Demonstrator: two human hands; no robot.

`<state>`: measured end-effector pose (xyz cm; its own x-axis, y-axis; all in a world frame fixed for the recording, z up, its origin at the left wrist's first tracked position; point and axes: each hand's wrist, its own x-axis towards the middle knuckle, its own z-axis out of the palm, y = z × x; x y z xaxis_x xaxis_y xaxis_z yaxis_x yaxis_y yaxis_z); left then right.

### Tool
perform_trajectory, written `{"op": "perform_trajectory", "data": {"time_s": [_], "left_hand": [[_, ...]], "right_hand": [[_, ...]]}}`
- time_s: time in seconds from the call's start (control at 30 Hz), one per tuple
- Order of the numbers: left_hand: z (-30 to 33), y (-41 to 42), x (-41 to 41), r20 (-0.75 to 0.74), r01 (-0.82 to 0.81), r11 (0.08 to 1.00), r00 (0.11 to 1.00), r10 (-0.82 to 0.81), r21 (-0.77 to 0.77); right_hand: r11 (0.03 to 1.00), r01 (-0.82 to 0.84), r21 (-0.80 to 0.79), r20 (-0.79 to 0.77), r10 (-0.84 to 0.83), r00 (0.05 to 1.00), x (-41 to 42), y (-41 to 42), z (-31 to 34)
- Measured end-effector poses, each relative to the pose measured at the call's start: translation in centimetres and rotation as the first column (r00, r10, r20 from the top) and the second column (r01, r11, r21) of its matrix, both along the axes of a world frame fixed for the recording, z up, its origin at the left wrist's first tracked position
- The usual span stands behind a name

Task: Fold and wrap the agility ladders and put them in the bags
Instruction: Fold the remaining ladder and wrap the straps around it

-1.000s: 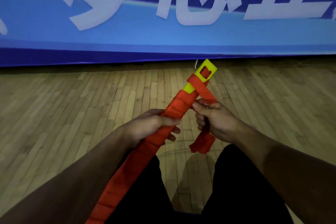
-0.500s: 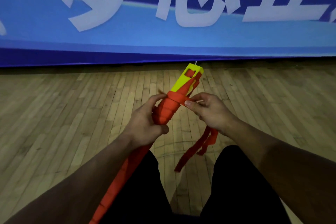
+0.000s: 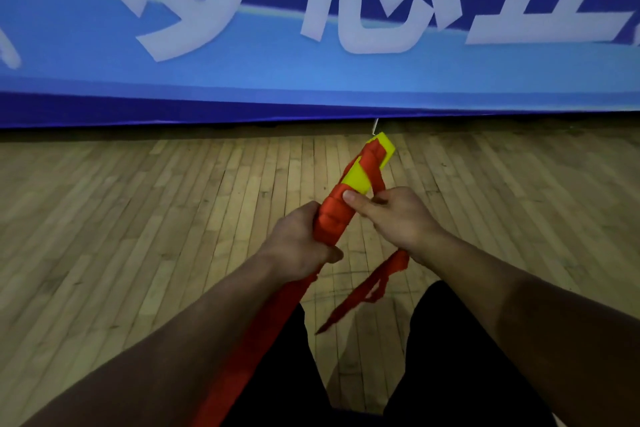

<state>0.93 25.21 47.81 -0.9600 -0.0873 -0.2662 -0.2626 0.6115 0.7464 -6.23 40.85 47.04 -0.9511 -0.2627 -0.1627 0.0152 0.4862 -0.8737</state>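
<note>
The agility ladder is a stacked bundle of yellow rungs wound in red strap, slanting from my lap up to its yellow tip near the wall. My left hand grips the bundle around its middle. My right hand pinches the red strap beside the bundle, thumb pressed on the wrapped part just under the bare yellow patch. The strap loops over the tip, and its loose tail hangs below my right wrist. No bag is in view.
A wooden plank floor spreads out on both sides. A blue banner with large white characters runs along the far wall. My legs in black trousers fill the bottom of the view.
The strap has gone round the top once more, covering more of the yellow tip. My left hand has turned its grip on the bundle; my right hand moved close against it.
</note>
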Motion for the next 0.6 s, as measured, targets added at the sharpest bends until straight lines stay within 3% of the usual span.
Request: {"op": "perform_trajectory", "data": {"time_s": [0.1, 0.2, 0.37, 0.5, 0.6], "left_hand": [[-0.2, -0.1, -0.1, -0.029, -0.002, 1.0, 1.0, 0.002, -0.006], [0.0, -0.2, -0.2, -0.056, -0.014, 1.0, 0.998, 0.013, -0.005], [0.2, -0.5, -0.2, -0.056, -0.035, 0.998, 0.998, 0.038, 0.054], [0.4, -0.7, -0.1, -0.063, -0.06, 0.988, 0.996, 0.069, 0.143], [0.6, -0.3, -0.1, -0.096, -0.047, 0.999, 0.994, 0.048, 0.011]], "right_hand": [[0.97, 0.206, 0.128, -0.073, -0.198, 0.978, -0.4, -0.2, -0.2], [0.991, 0.135, 0.013, -0.001, -0.135, 0.991, -0.5, -0.6, -0.1], [0.998, -0.049, -0.027, -0.065, 0.047, 0.997, -0.9, -0.5, 0.4], [0.976, -0.075, -0.202, 0.16, 0.109, 0.981, -0.9, -0.3, 1.2], [0.971, -0.146, -0.191, 0.294, 0.198, 0.935, -1.0, 0.0, 2.0]]}}
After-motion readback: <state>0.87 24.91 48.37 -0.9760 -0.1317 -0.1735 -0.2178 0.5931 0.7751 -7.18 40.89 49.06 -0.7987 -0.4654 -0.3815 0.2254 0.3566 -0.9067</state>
